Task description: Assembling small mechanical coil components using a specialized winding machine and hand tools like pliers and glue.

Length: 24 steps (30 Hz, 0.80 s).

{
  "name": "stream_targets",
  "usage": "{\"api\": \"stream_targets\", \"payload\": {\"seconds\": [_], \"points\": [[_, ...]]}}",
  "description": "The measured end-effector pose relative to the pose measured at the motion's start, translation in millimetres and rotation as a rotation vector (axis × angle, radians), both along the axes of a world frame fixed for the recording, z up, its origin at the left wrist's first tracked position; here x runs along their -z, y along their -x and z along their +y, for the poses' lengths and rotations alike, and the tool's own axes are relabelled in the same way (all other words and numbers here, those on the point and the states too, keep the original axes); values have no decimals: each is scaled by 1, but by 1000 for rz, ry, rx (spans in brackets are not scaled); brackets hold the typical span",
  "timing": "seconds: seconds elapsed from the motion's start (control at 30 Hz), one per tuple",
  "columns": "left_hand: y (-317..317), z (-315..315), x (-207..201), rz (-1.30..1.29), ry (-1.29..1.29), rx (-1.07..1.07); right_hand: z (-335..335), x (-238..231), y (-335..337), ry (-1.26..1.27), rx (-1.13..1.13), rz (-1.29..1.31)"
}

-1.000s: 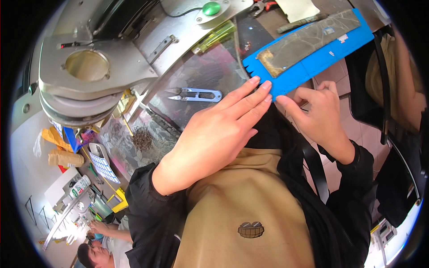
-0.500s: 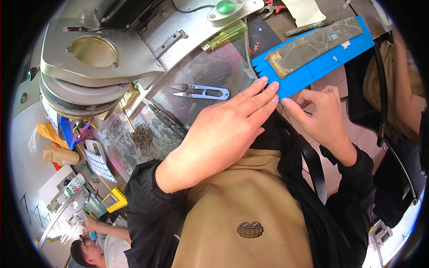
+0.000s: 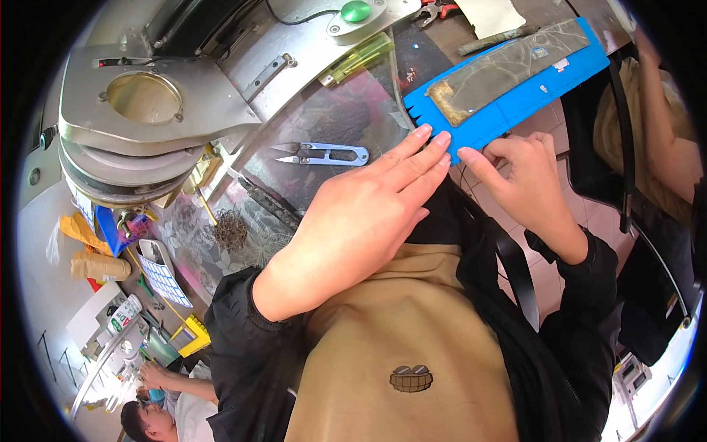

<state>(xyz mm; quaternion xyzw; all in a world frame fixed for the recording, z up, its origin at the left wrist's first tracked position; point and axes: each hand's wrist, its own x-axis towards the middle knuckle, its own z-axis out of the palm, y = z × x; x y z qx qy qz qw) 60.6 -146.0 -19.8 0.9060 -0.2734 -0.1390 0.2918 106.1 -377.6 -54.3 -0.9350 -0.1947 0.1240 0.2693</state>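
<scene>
In the head view, a blue sheet (image 3: 501, 116) lies in the upper right of the frame beneath a grey slab (image 3: 508, 71), which perhaps weighs it flat. The left hand (image 3: 368, 214) lays straight, ungripping fingers at its near corner, seemingly to steady it; the right hand (image 3: 524, 175) sets its thumb there, fingers curled, their grip hidden, so I cannot tell. Snips (image 3: 330, 154) rest on the worktop (image 3: 298, 121) within reach.
</scene>
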Motion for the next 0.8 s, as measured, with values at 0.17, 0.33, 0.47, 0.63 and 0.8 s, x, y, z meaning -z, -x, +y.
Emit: {"api": "stream_targets", "payload": {"seconds": [0.17, 0.33, 0.47, 0.63, 0.8], "points": [[0, -2, -1, -36, -12, 2, 1, 6, 3, -151, 114, 220], [1, 2, 2, -64, 34, -8, -1, 2, 0, -186, 87, 261], [9, 2, 10, -105, 112, 6, -18, -6, 11, -128, 70, 301], [28, 10, 7, -153, 199, 27, -25, -52, 17, 204, 71, 127], [57, 35, -4, -166, 204, -8, -27, -86, 30, 509, 29, -103]]}}
